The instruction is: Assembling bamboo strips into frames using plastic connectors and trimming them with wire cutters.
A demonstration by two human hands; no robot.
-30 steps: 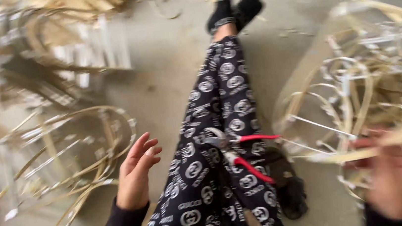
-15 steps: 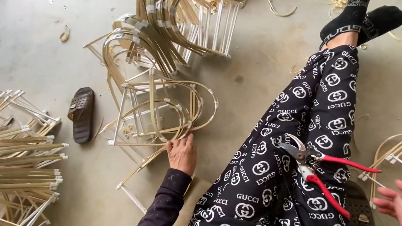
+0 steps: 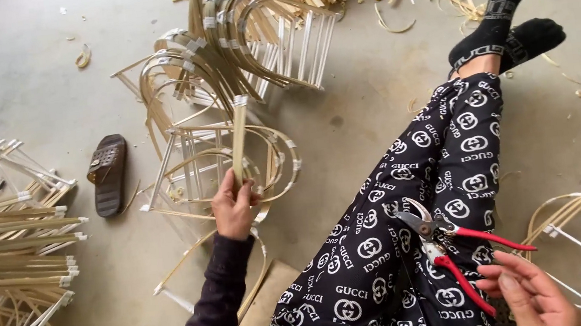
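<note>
- Head view: a person seated on a concrete floor [image 3: 373, 125] grips a bundle of bamboo strips [image 3: 239, 143] in the left hand [image 3: 234, 208], just left of centre frame; the grip is pressed together around the bundle's lower end, which stands nearly upright.
- The bundle is pale tan, flat-sided and straight, bound with a light band at its top; it rises in front of a bent bamboo frame [image 3: 222, 159] lying on the floor.
- Judged from its look, the bundle is light and stiff, likely splintery at the edges, and best held low around its bound strips, as here.
- The right hand [image 3: 527, 296], lower right of the frame, rests with fingers loosely spread, pinching nothing, its fingertips at the red handles of pruning shears [image 3: 451, 250] lying on the patterned trouser leg [image 3: 409, 194].
- A stack of curved frames [image 3: 234, 39] sits at top centre, straight bundles [image 3: 4, 243] at far left, a dark sandal [image 3: 108, 173] between them.
</note>
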